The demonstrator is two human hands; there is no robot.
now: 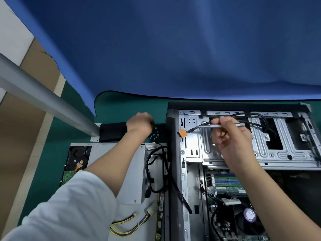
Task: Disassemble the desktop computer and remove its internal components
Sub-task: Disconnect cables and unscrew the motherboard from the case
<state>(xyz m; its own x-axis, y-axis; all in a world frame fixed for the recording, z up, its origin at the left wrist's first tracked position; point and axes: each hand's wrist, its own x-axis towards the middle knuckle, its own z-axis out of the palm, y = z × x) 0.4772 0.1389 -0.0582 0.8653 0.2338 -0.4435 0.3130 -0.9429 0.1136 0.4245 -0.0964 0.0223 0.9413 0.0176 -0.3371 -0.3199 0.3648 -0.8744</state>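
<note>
The open desktop computer case (243, 153) lies on its side at four o'clock on the green mat (52, 153), its drive cage (271, 136) uppermost and the motherboard (225, 197) with CPU fan (248, 218) below. The right hand (231, 136) grasps a slim silver screwdriver (225, 126) over the cage; an orange connector (182, 133) dangles at its nine o'clock. The left hand (140, 124) is curled, knuckles up, above a cluster of small screws (155, 134) at the case's nine o'clock; whether it pinches anything I cannot tell. Under that forearm lie the removed power supply (132, 171) with yellow-black cables (128, 226) and, at eight o'clock, a hard drive (78, 159).
</note>
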